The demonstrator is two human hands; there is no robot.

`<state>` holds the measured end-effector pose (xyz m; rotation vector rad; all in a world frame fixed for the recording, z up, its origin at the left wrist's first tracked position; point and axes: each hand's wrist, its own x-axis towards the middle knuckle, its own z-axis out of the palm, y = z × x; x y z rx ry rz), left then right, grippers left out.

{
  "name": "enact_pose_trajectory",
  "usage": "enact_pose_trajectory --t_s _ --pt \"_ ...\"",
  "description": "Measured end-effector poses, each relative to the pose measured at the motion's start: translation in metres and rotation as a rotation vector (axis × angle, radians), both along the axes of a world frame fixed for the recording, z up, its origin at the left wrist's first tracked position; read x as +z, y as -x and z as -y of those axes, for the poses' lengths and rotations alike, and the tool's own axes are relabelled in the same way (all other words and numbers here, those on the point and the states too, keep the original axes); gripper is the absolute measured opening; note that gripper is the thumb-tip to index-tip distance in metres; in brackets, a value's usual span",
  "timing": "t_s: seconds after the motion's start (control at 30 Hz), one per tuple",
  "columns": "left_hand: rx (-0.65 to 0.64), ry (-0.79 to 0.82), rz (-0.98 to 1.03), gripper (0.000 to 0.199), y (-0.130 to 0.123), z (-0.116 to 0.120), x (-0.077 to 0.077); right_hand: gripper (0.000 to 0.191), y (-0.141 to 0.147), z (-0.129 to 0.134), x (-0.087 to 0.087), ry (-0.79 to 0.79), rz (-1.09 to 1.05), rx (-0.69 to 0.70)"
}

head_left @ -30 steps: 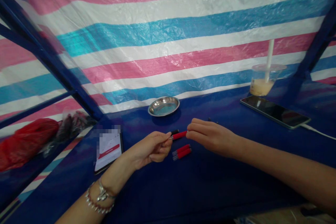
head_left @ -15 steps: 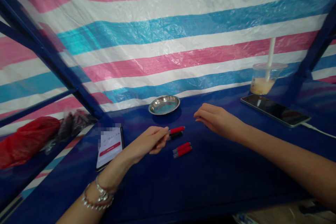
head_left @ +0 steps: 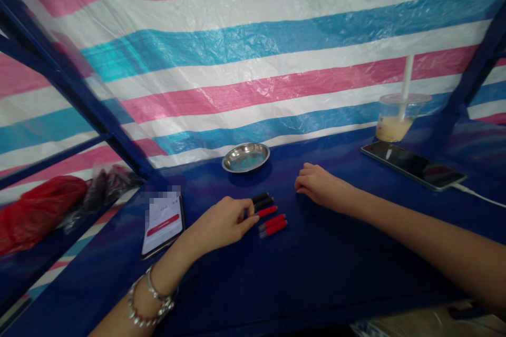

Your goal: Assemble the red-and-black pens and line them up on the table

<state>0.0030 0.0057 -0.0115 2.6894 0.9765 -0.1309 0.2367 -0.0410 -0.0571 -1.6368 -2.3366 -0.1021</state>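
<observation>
Pinching one red pen [head_left: 266, 211] in left hand [head_left: 223, 221], two black pens [head_left: 261, 200] beside, two red pens [head_left: 273, 225] apart, right hand [head_left: 318, 185] loosely curled, empty.

Steel dish [head_left: 245, 157], drink cup [head_left: 396, 120], two phones [head_left: 413, 165].

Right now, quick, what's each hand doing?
Left hand: fingers closed on the red and black pens on the table.
Right hand: loosely curled, holding nothing.
</observation>
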Motion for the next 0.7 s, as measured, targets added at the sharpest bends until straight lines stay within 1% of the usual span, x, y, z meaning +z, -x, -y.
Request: enact_pose_trajectory --t_s 0.07,0.17,0.23,0.33,0.4,0.53,0.7 --pt "0.010 -0.068 -0.006 0.033 0.000 0.001 0.002 0.015 0.001 -0.001 -0.002 0.021 0.012 -0.010" --pt "0.023 -0.219 0.044 0.036 -0.002 0.004 0.005 0.016 0.001 -0.002 -0.003 0.030 0.024 -0.031" --pt "0.030 -0.277 0.079 0.044 -0.003 0.008 0.006 0.016 0.002 -0.001 -0.003 0.026 0.033 -0.037" --pt "0.054 -0.251 0.062 0.062 -0.004 0.015 0.004 0.015 0.002 0.001 -0.002 0.011 0.045 -0.047" --pt "0.051 -0.214 0.037 0.067 -0.005 0.018 0.001 0.014 0.002 0.002 -0.001 -0.003 0.051 -0.056" --pt "0.021 -0.187 0.039 0.064 -0.006 0.020 -0.005 0.014 0.003 0.003 -0.001 -0.039 0.037 -0.062" --pt "0.018 -0.212 0.104 0.055 -0.008 0.018 -0.010 0.016 0.004 0.006 0.004 -0.063 -0.004 -0.074"
